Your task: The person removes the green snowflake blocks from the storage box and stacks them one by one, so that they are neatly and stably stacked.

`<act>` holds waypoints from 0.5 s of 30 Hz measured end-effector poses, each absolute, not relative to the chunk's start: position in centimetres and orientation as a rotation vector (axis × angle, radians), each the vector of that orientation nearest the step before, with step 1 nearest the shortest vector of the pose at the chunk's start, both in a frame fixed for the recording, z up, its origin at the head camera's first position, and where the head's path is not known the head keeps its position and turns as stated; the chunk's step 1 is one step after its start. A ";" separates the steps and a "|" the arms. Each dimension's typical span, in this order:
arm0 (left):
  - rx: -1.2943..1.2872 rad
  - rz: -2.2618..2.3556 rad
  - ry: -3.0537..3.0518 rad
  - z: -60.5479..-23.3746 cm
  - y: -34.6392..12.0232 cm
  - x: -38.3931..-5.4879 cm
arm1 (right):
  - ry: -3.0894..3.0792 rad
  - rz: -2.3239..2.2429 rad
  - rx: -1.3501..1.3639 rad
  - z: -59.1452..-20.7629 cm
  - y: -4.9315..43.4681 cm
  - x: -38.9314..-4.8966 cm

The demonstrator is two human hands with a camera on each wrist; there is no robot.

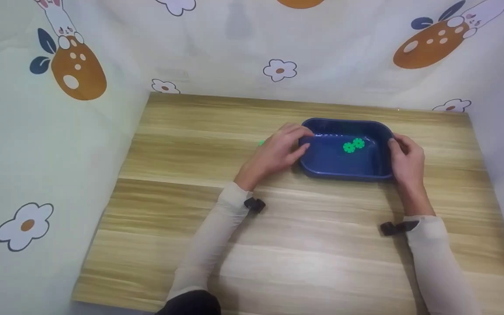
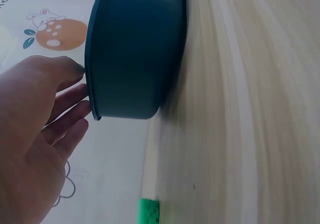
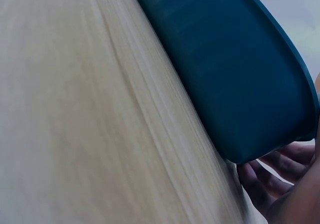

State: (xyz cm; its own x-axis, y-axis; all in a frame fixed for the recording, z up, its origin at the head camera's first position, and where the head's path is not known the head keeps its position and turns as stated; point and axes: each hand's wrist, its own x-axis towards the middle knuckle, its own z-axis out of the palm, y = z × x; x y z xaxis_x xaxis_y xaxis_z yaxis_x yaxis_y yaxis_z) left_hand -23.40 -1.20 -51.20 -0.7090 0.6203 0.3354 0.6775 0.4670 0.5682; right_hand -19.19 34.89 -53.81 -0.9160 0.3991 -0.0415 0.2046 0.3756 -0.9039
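A dark blue rectangular basin with rounded corners stands towards the back right of the table. Two small green notched discs lie on its floor. My right hand grips the basin's right end, thumb at the rim and fingers around the outside; the right wrist view shows those fingers by the lower corner. At the opposite end, my left hand has its fingertips right at the rim, with thumb and forefinger apart. In the left wrist view, its fingers are loosely bent beside the basin's wall.
A green piece lies on the wooden table left of the basin, mostly hidden behind my left hand in the head view. Patterned cloth rises along the table's back and left side.
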 end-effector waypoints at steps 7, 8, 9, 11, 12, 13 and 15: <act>-1.211 -1.011 -2.671 -50.6 1.0 -23.7 | -2.446 1.539 -0.540 -53.8 34.8 -19.3; -1.216 -0.998 -2.681 -50.5 1.4 -23.8 | -2.445 1.539 -0.542 -53.8 34.8 -19.3; -1.221 -0.981 -2.695 -50.3 1.7 -23.8 | -2.446 1.539 -0.543 -53.8 34.8 -19.3; -1.220 -0.933 -2.724 -50.1 2.5 -23.9 | -2.445 1.543 -0.547 -53.8 34.8 -19.3; -1.217 -0.903 -2.742 -50.0 2.9 -24.0 | -2.445 1.544 -0.550 -53.8 34.8 -19.3; -1.217 -0.873 -2.753 -49.9 3.3 -24.1 | -2.447 1.543 -0.552 -53.9 34.8 -19.3; -1.217 -0.807 -2.773 -49.7 4.1 -24.2 | -2.448 1.545 -0.555 -53.9 34.8 -19.3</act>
